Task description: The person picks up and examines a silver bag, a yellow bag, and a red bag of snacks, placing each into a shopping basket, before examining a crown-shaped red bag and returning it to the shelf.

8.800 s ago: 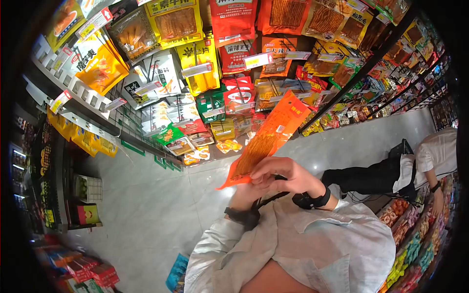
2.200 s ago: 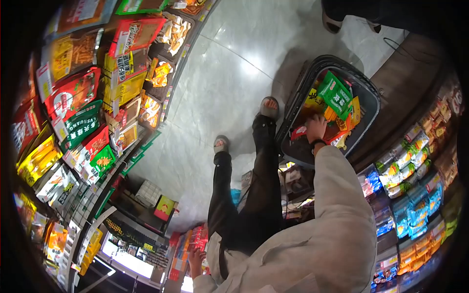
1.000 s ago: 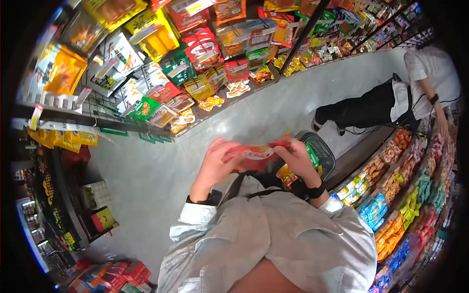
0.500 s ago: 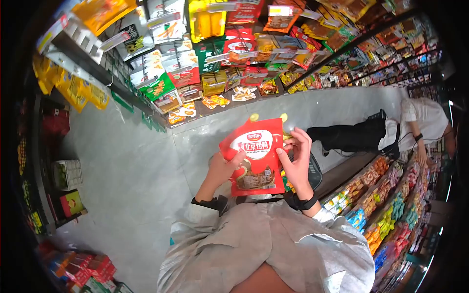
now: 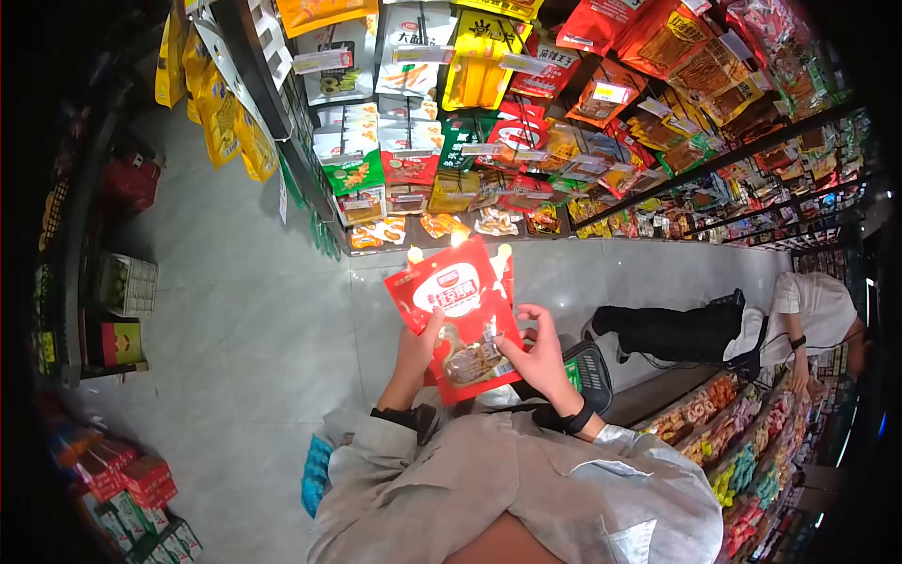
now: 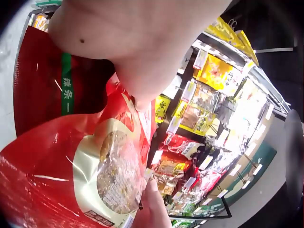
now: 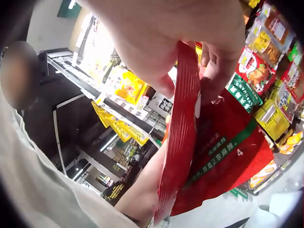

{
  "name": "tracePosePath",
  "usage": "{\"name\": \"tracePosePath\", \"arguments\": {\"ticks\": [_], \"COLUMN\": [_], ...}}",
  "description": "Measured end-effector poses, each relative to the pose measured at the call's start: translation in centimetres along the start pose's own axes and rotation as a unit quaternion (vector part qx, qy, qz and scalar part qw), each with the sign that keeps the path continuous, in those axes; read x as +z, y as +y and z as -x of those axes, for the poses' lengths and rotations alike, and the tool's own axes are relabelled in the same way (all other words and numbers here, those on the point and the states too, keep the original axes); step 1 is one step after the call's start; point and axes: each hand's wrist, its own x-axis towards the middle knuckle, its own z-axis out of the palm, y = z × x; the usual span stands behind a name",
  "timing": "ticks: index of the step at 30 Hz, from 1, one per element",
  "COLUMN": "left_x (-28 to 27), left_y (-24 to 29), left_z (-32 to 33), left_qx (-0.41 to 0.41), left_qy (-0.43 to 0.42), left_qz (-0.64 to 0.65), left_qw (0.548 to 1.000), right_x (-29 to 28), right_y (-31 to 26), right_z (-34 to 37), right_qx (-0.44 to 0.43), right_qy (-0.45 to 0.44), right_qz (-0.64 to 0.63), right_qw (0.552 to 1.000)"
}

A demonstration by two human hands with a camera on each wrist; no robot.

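In the head view, a glossy red snack bag (image 5: 474, 324) with a white oval label and a clear window is held tilted in front of the chest. The left hand (image 5: 412, 362) grips its left side, thumb on the front. At the lower right, the right hand (image 5: 545, 362) pinches it with the thumb on the front, other fingers partly lifted off the edge. Behind it, the left wrist view shows a second red layer (image 6: 35, 90) with a green stripe. That striped red layer (image 7: 223, 156) also appears below the fingers in the right wrist view.
A black shopping basket (image 5: 594, 374) with packs inside stands on the floor behind the right hand. Hanging snack packs (image 5: 489, 61) fill the rack ahead. Candy bins (image 5: 723, 451) line the right, near another person (image 5: 813, 305) leaning over. Boxes (image 5: 146, 479) sit lower left.
An orange pack was in the hands earlier; later the right hand was down in the basket. The red bag then came up between both hands and has since tilted, its top leaning left.
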Motion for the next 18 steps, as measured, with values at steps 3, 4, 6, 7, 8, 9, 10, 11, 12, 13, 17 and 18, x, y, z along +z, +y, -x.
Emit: {"name": "tracePosePath", "arguments": {"ticks": [3, 4, 6, 7, 8, 9, 10, 11, 12, 13, 17, 18], "left_x": [-0.4, -0.2, 0.7, 1.1, 1.6, 2.3, 3.1, 4.3, 5.3, 5.3, 10.0, 11.1], "left_y": [0.1, 0.3, 1.2, 1.2, 1.3, 1.4, 1.5, 1.9, 2.0, 0.9, 0.5, 0.6], "left_z": [-0.4, -0.6, -0.5, -0.9, -1.3, -1.7, -2.0, -2.0, -2.2, -3.2, -4.2, -4.3], "left_qx": [-0.043, -0.039, -0.034, -0.044, -0.053, -0.063, -0.066, -0.071, -0.076, -0.085, -0.096, -0.104], "left_qy": [0.043, 0.032, 0.01, 0.005, -0.001, -0.006, -0.014, -0.022, -0.031, -0.06, -0.065, -0.071], "left_qz": [0.021, 0.039, 0.073, 0.057, 0.041, 0.025, 0.015, 0.003, -0.008, -0.008, 0.065, 0.058], "left_qw": [0.998, 0.998, 0.997, 0.997, 0.998, 0.998, 0.998, 0.997, 0.997, 0.995, 0.991, 0.99], "right_x": [0.3, 0.3, -0.2, -0.6, -1.2, -1.9, -2.7, -3.4, -4.2, -5.1, -9.4, -10.8], "right_y": [-0.1, -0.2, 0.2, 0.5, 0.9, 1.5, 2.0, 2.5, 3.0, 3.6, 6.5, 7.2], "right_z": [-0.7, -0.9, -1.1, -1.3, -1.5, -1.5, -1.6, -1.6, -1.5, -1.4, -1.0, -1.1], "right_qx": [0.031, 0.038, 0.051, 0.057, 0.055, 0.053, 0.051, 0.062, 0.074, 0.086, 0.067, 0.057], "right_qy": [-0.098, -0.107, -0.108, -0.108, -0.11, -0.112, -0.113, -0.098, -0.083, -0.068, 0.057, 0.108], "right_qz": [-0.053, -0.07, -0.083, -0.089, -0.103, -0.118, -0.133, -0.159, -0.186, -0.213, -0.274, -0.264], "right_qw": [0.993, 0.991, 0.989, 0.988, 0.987, 0.985, 0.983, 0.98, 0.976, 0.971, 0.958, 0.957]}}
